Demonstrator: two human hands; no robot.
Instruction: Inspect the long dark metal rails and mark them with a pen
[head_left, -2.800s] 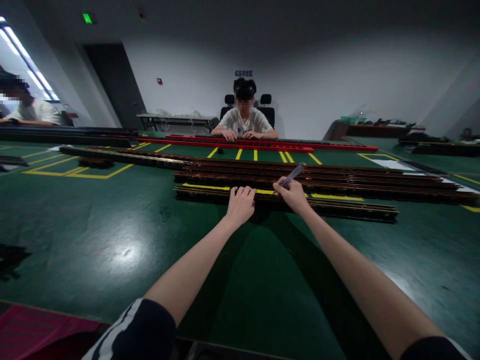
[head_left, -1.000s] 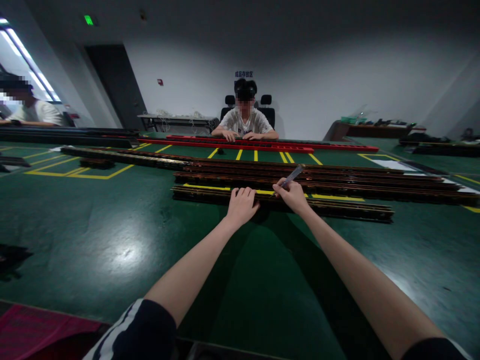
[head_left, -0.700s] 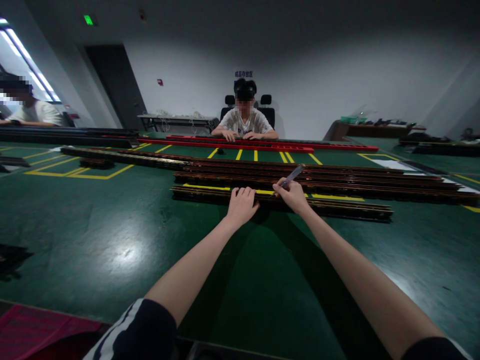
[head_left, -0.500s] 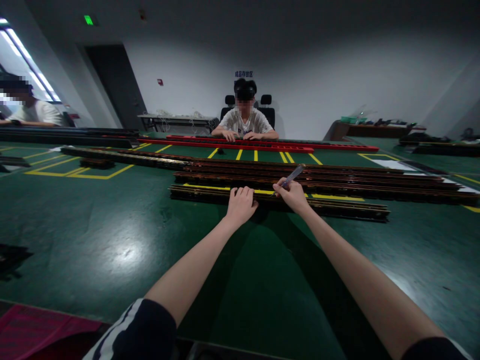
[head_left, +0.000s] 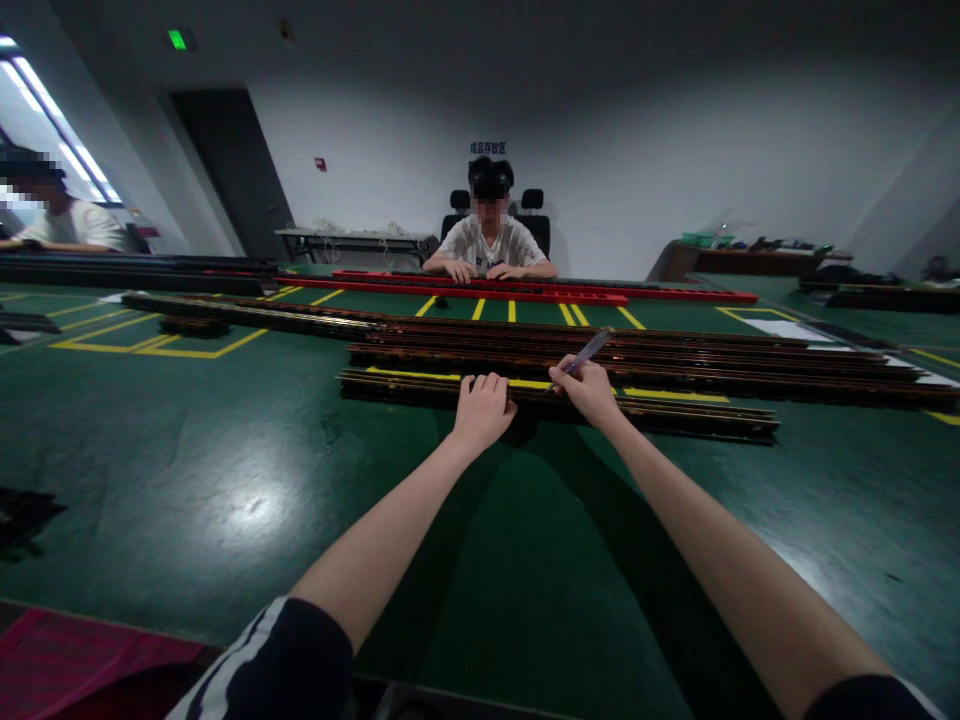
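Observation:
A long dark profile strip (head_left: 697, 415) with pale edges lies crosswise on the green table in front of me. Over its middle part, my left hand (head_left: 484, 408) is closed, fingers on the far side and thumb on the near side. Just to the right, my right hand (head_left: 589, 388) grips a slim screwdriver (head_left: 596, 343) by its see-through handle. The handle slants up to the right, and the thin shaft points down left at the strip between my hands. Whether the tip touches it is too small to tell.
Behind the strip lie several similar dark strips (head_left: 750, 362), with yellow tape lines (head_left: 675, 396) between. Farther back are long red bars (head_left: 570, 293), where a co-worker's hands (head_left: 480, 271) rest. A small dark piece (head_left: 193, 326) lies left; another dark object (head_left: 26, 515) sits at the left edge.
My right hand and the screwdriver have shifted very slightly to the right. My left hand and the strip stay where they were.

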